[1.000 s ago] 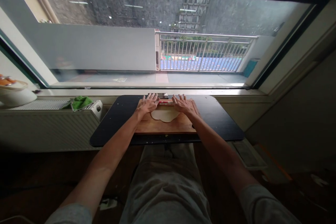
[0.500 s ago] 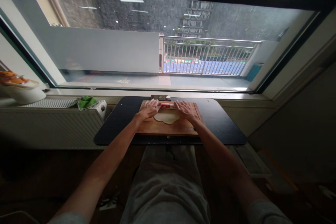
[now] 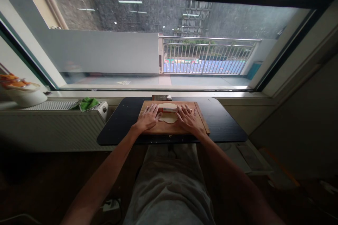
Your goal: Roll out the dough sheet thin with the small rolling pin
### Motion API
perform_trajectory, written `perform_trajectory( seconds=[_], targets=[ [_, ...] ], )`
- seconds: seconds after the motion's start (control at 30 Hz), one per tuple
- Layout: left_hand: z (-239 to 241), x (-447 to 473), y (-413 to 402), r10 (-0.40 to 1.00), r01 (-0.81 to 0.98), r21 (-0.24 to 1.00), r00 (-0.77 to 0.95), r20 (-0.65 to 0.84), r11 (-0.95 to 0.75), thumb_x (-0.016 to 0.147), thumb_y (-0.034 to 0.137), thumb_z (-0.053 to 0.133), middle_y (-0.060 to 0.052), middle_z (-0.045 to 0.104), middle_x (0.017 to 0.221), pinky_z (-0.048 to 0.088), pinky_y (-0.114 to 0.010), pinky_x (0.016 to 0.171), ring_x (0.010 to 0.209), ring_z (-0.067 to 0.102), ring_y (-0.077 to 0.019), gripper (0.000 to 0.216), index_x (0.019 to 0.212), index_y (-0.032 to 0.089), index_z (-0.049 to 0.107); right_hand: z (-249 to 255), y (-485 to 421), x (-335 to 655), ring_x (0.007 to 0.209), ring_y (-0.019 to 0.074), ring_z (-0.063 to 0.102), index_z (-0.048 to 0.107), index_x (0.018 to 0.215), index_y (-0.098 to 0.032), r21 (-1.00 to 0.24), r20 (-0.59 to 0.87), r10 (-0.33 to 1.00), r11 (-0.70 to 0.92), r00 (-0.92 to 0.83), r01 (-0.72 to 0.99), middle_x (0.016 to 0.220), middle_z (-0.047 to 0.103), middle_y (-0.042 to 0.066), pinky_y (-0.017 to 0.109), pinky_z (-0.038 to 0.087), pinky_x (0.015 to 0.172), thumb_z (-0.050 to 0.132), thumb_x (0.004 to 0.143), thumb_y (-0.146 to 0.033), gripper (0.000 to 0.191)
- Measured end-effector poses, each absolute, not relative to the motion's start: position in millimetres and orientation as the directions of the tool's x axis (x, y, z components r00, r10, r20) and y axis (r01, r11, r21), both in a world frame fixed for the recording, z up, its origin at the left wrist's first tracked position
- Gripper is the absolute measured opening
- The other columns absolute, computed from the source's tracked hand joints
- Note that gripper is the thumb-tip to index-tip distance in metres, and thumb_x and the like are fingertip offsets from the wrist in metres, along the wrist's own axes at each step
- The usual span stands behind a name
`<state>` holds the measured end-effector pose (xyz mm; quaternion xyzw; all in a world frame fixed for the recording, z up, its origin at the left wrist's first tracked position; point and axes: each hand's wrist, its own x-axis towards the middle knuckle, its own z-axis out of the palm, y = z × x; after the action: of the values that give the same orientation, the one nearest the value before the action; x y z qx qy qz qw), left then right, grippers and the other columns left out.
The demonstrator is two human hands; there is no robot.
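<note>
On the wooden board [image 3: 161,129] lies a flat, pale sheet of dough [image 3: 168,119] with an uneven edge. A rolling pin [image 3: 169,110] with a red and white label crosses the dough from left to right. My left hand [image 3: 149,117] lies palm down over the pin's left end, fingers stretched out. Over the right end rests my right hand [image 3: 188,117], also flat with its fingers spread. Both ends of the pin are largely covered by the hands. Dough shows on the far and near sides of the pin.
The board sits on a small dark table [image 3: 116,126] against the windowsill. A small box-like object [image 3: 161,97] is behind the board. To the left is a radiator [image 3: 52,126] with a green cloth [image 3: 88,104] and a white container [image 3: 26,93] above it.
The rolling pin has come towards me over the dough, with both hands on it. Dough now shows beyond the pin too. The camera view has shifted slightly.
</note>
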<state>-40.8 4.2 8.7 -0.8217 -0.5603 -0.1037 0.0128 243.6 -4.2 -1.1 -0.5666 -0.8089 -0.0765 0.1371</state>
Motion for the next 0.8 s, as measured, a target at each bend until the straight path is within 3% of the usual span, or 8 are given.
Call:
perform_trajectory(
  seconds=[0.13, 0.33, 0.43, 0.6, 0.8],
  targets=[
    [10, -34, 37, 0.926, 0.931, 0.09, 0.336, 0.174, -0.355, 0.118, 0.056, 0.023, -0.017, 0.037, 0.186, 0.017, -0.047, 0.146, 0.176, 0.028, -0.0292, 0.078, 0.176, 0.008, 0.043, 10, 22, 248, 0.17, 0.0388, 0.037, 0.041, 0.178, -0.029, 0.028, 0.262, 0.87, 0.427, -0.419, 0.904, 0.18, 0.049, 0.015, 0.081, 0.028, 0.133, 0.042, 0.118, -0.029, 0.059],
    [12, -22, 88, 0.947, 0.951, 0.062, 0.292, 0.138, -0.302, 0.117, 0.057, 0.025, -0.018, 0.033, 0.187, 0.014, -0.048, 0.145, 0.178, 0.022, -0.0324, 0.079, 0.176, 0.007, 0.042, 30, 62, 241, 0.167, 0.0335, 0.045, 0.049, 0.174, -0.018, 0.136, 0.128, 0.865, 0.47, -0.486, 0.872, 0.181, 0.044, 0.018, 0.065, 0.026, 0.141, 0.041, 0.112, -0.014, 0.063],
    [16, -20, 107, 0.95, 0.952, 0.052, 0.295, 0.105, -0.301, 0.117, 0.057, 0.025, -0.017, 0.03, 0.189, 0.015, -0.048, 0.145, 0.178, 0.02, -0.0334, 0.08, 0.177, 0.007, 0.041, 41, 75, 234, 0.17, 0.0359, 0.041, 0.048, 0.176, -0.018, 0.11, 0.089, 0.903, 0.41, -0.42, 0.905, 0.184, 0.041, 0.016, 0.067, 0.025, 0.141, 0.034, 0.116, -0.024, 0.062],
    [25, -16, 115, 0.953, 0.955, 0.038, 0.292, 0.077, -0.296, 0.118, 0.055, 0.026, -0.017, 0.036, 0.187, 0.019, -0.049, 0.144, 0.177, 0.027, -0.0332, 0.075, 0.174, 0.01, 0.048, 51, 77, 231, 0.173, 0.0437, 0.031, 0.042, 0.18, -0.03, 0.013, 0.07, 0.949, 0.307, -0.307, 0.952, 0.185, 0.04, 0.01, 0.089, 0.022, 0.132, 0.028, 0.119, -0.037, 0.063],
    [28, -24, 80, 0.938, 0.934, 0.094, 0.345, 0.025, -0.346, 0.119, 0.055, 0.022, -0.017, 0.05, 0.18, 0.027, -0.05, 0.141, 0.169, 0.042, -0.0306, 0.07, 0.167, 0.015, 0.055, 35, 41, 239, 0.169, 0.037, 0.041, 0.046, 0.177, -0.032, -0.029, 0.13, 0.921, 0.373, -0.367, 0.927, 0.177, 0.055, 0.012, 0.078, 0.025, 0.135, 0.033, 0.119, -0.027, 0.06]
  ],
)
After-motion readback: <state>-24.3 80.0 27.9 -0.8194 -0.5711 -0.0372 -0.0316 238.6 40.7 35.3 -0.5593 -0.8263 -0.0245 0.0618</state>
